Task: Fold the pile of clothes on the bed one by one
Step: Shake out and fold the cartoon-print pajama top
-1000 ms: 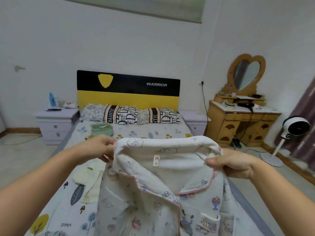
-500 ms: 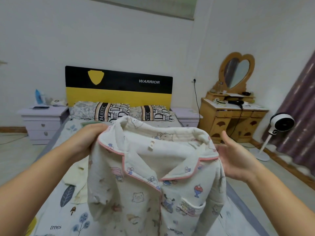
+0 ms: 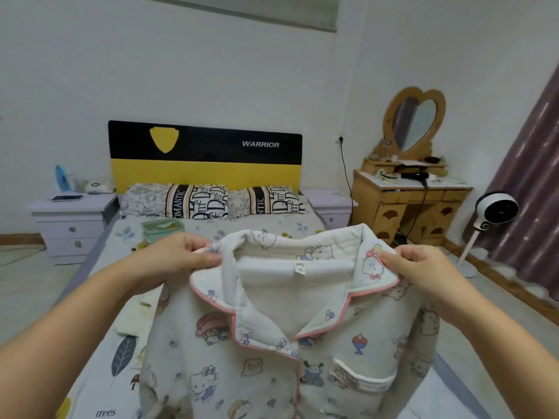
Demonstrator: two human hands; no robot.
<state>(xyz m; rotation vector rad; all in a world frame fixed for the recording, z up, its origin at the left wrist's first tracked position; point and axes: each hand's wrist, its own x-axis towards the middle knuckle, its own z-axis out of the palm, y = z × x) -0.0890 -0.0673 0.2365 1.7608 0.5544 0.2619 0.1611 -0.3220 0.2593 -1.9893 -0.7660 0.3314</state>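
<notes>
Two hands up, both pinching cloth! The left hand (image 3: pixel 181 257) has its grip clamped on the left shoulder of the pyjama top (image 3: pixel 290 343), just beside the collar, thumb on the near face and fingers tucked behind. The right hand (image 3: pixel 423 267) has its grip nipped onto the right collar point, thumb pressed flat beside a cartoon kitten print. Neither grip is slack; each is closed on fabric.

Held like that by the two upper corners, the top hangs open-faced toward the wearer's camera, above the bed (image 3: pixel 99 343), its lower part dropping out of frame. My read: it's being spread at the shoulders so gravity pulls the body straight and the placket lines up before it gets laid flat for folding. Pink piping runs round the lapels, a chest pocket sits low on the right, and a small white neck tag (image 3: pixel 300 268) carries print too tiny to read.

Further out, a pale yellowish garment (image 3: pixel 133 316) lies on the sheet below the left forearm, apparently waiting its turn. The sheet shows the word "trees" near the bottom edge. A green folded item (image 3: pixel 161 229) sits by the pillows (image 3: pixel 211 202), which read "OMANTIC" on their stripes. The headboard (image 3: pixel 205 155) says "WARRIOR".
</notes>
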